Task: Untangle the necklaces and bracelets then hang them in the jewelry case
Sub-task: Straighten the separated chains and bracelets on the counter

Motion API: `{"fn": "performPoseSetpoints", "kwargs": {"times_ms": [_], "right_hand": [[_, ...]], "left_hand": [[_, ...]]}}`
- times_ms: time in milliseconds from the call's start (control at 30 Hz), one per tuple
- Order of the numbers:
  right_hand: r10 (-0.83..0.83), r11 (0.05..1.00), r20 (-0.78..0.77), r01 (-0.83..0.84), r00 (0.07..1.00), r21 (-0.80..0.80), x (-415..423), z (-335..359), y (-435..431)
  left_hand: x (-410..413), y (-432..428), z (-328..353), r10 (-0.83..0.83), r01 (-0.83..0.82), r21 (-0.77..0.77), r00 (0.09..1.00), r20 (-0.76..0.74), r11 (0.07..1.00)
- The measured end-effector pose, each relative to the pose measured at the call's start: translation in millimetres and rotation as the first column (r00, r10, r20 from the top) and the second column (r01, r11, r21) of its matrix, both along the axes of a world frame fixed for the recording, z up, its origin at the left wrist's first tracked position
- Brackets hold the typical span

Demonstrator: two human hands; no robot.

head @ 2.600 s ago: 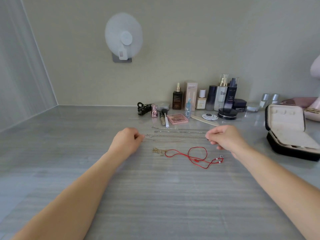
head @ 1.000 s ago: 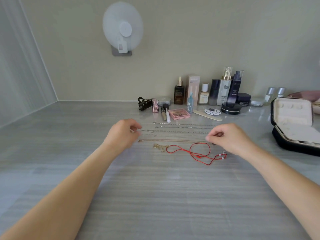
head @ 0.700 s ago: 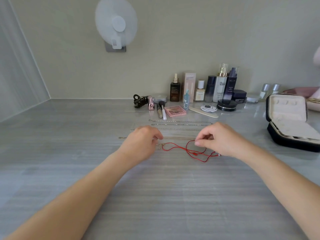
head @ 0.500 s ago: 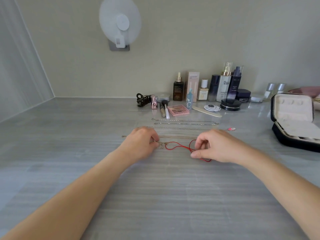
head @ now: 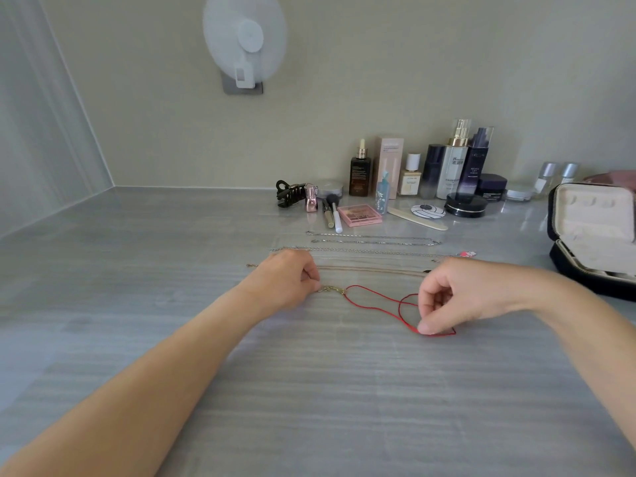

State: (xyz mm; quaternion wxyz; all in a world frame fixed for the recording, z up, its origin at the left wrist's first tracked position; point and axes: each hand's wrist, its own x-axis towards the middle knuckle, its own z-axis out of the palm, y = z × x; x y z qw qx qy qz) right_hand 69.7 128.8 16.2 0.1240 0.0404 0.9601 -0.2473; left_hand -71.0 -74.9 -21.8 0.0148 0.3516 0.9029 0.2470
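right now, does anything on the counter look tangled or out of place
Only the red cord: it loops and crosses itself, while the chains behind it lie straight. The left hand and right hand pinch it.

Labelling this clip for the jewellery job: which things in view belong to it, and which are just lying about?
Job: red cord, pinched by left hand and right hand; chains laid straight; open jewelry case.
Lying about: hair claw, makeup brush, pink palette, bottles, wall fan.
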Motion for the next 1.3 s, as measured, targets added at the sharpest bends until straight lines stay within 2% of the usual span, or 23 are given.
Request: {"fn": "performPoseSetpoints", "kwargs": {"times_ms": [100, 167, 233, 300, 367, 433, 533, 633, 733, 867, 1033, 1133, 1233, 1300], "right_hand": [[-0.018, 0.998, -0.090, 0.012, 0.996, -0.060, -0.3, 10.1, 1.4], [-0.047, 0.998, -0.159, 0.038, 0.986, -0.057, -3.2, 14.5, 1.8], [-0.046, 0.999, -0.180, 0.046, 0.983, -0.007, -7.5, 16.4, -1.6], [-0.023, 0.997, -0.161, 0.036, 0.987, 0.072, -12.3, 16.8, -8.9], [0.008, 0.986, -0.145, 0.016, 0.989, 0.164, -16.8, 17.0, -18.6], [0.033, 0.970, -0.156, 0.006, 0.987, 0.245, -21.0, 18.8, -28.3], [0.005, 0.967, -0.323, 0.077, 0.946, 0.243, -29.4, 25.3, -38.9], [-0.042, 0.992, -0.546, 0.101, 0.837, 0.079, -39.7, 29.0, -48.7], [-0.056, 0.997, -0.595, 0.017, 0.802, -0.071, -43.7, 20.6, -62.3], [-0.013, 1.000, -0.670, -0.002, 0.742, -0.022, -48.3, 0.9, -70.3], [-0.109, 0.989, -0.706, 0.007, 0.700, -0.146, -48.9, -11.2, -64.5], [-0.288, 0.913, -0.647, -0.002, 0.706, -0.409, -45.5, -15.4, -60.2], [-0.422, 0.752, -0.508, -0.023, 0.751, -0.659, -42.8, -11.3, -56.4], [-0.455, 0.669, -0.430, -0.019, 0.780, -0.743, -41.8, -8.6, -55.4]], "left_hand": [[-1.6, -0.9, 0.5, -0.013, 0.013, 0.010, 1.000, 0.025, 1.000], [-1.0, -0.7, 1.2, -0.007, 0.004, 0.074, 0.999, 0.038, 0.997], [-0.3, 0.1, 3.8, 0.011, -0.028, 0.181, 0.996, 0.093, 0.983], [1.0, 0.7, 8.0, 0.005, -0.080, 0.315, 0.973, 0.231, 0.946], [2.4, 0.6, 12.0, -0.033, -0.133, 0.421, 0.930, 0.365, 0.897], [3.5, 0.5, 14.0, -0.084, -0.156, 0.505, 0.903, 0.421, 0.849], [7.0, 0.5, 17.2, -0.145, -0.169, 0.586, 0.881, 0.451, 0.793], [12.6, -0.2, 21.5, -0.188, -0.173, 0.617, 0.860, 0.474, 0.768], [17.9, 0.3, 24.5, -0.197, -0.183, 0.627, 0.851, 0.486, 0.757], [21.6, 1.3, 26.5, -0.180, -0.205, 0.639, 0.857, 0.483, 0.741], [21.3, 0.7, 28.4, -0.194, -0.196, 0.665, 0.864, 0.465, 0.720], [23.2, 1.6, 26.5, -0.230, -0.149, 0.669, 0.866, 0.443, 0.728], [28.1, 5.2, 22.1, -0.222, -0.080, 0.643, 0.900, 0.376, 0.762], [31.6, 7.4, 20.7, -0.215, -0.065, 0.645, 0.914, 0.345, 0.761]]}}
